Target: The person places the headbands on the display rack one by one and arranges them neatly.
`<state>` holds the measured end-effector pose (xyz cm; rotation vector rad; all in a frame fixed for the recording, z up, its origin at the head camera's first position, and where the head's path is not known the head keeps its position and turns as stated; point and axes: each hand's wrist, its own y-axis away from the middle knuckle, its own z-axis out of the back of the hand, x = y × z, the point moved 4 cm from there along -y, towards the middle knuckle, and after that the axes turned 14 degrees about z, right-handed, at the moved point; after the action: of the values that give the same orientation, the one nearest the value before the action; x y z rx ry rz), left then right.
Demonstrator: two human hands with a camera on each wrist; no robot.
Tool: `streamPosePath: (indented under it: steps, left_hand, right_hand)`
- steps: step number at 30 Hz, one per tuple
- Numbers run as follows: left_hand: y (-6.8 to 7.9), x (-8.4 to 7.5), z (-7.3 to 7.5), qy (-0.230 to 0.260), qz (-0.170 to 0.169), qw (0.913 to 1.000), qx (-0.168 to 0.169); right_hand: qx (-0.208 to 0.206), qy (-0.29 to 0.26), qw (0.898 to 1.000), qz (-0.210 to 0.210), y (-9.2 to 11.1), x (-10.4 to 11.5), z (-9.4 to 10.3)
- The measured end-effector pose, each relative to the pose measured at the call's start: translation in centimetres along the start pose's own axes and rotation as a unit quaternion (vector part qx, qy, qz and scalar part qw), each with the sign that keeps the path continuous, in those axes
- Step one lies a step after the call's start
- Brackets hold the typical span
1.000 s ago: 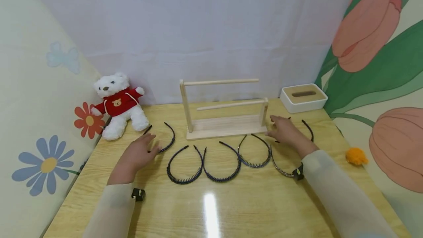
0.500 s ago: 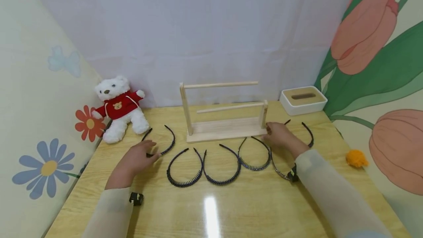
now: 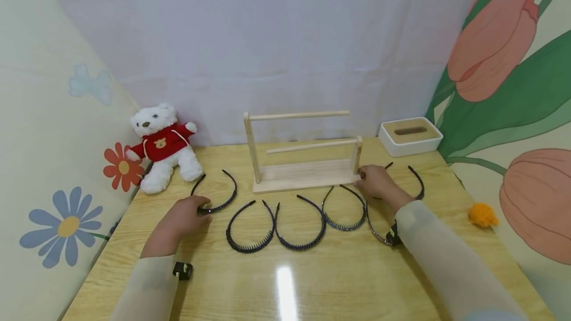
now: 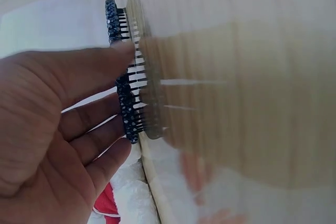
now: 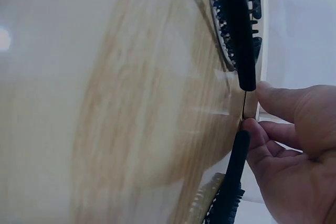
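At the left of the table, my left hand [image 3: 180,219] pinches a dark toothed headband [image 3: 234,193] at its curved part. In the left wrist view the thumb lies on the headband's beaded band [image 4: 125,103], with fingers behind it. A pale wooden rack [image 3: 303,176] with two horizontal bars stands at the centre back. The front right corner of its base is pinched between thumb and forefinger of my right hand [image 3: 376,182]. The right wrist view shows this base edge [image 5: 251,104] beyond nearby headband tips.
Several more headbands [image 3: 300,247] lie in a row before the rack; two at the right are partly behind my right arm. A teddy bear [image 3: 167,147] in red sits back left. A white tissue box [image 3: 415,147] and an orange fluffy ball [image 3: 483,215] are at the right.
My right hand has moved slightly left and down onto the rack's base corner. The left hand, earlier loose above the left headband, has come down and now grips it.
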<state>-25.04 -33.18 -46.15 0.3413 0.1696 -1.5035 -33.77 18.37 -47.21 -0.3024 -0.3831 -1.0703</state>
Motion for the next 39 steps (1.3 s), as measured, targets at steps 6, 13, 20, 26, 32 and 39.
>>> streamPosePath:
  steps: [6,13,20,26,32,39]
  left_hand:
    - [0.2,-0.3,0.2,-0.007,0.004,1.0000,-0.001]
    - [0.0,-0.1,0.1,-0.023,-0.002,0.9997,-0.011]
    - [0.2,-0.6,0.2,-0.026,-0.015,0.9994,-0.017]
    - [0.9,-1.8,0.8,0.023,-0.025,0.9990,-0.027]
    - [1.3,-3.1,2.3,0.107,-0.019,0.9934,-0.036]
    - [1.0,-4.1,3.5,0.222,0.039,0.9742,-0.006]
  right_hand:
    - [0.001,0.003,1.000,-0.010,-0.1,0.1,0.0]
    - [0.004,0.005,1.000,-0.020,-0.3,0.0,-0.1]
    - [0.003,0.008,1.000,-0.022,-0.2,-0.2,-0.3]
    - [-0.001,0.009,1.000,-0.017,-0.3,-0.2,-0.5]
    - [-0.002,0.005,1.000,-0.014,-0.2,-0.5,-0.5]
    - [-0.002,-0.012,1.000,-0.018,-0.2,-0.4,-0.3]
